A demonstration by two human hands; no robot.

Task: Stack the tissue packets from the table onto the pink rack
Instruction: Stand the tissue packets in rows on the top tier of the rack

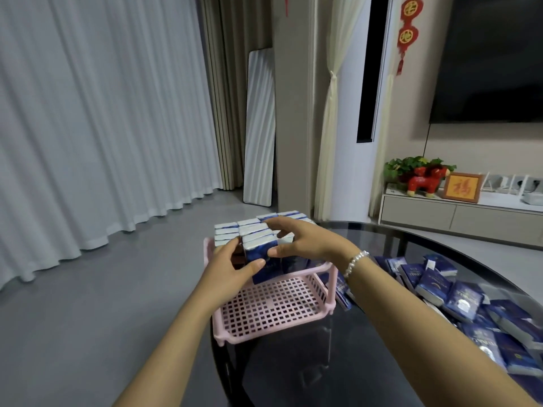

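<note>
Pinching a small bundle of tissue packets [260, 248] between both hands, I have my left grip [232, 267] curled against its near-left side with the thumb across the blue front, and my right grip [296, 239] arched over the top with the thumb on the right edge. That bundle stands upright on the upper tier of the pink rack [273, 312], just beside rows of packets already there. More packets [458, 298] lie heaped on the dark glass surface [367, 333] to my right.
</note>
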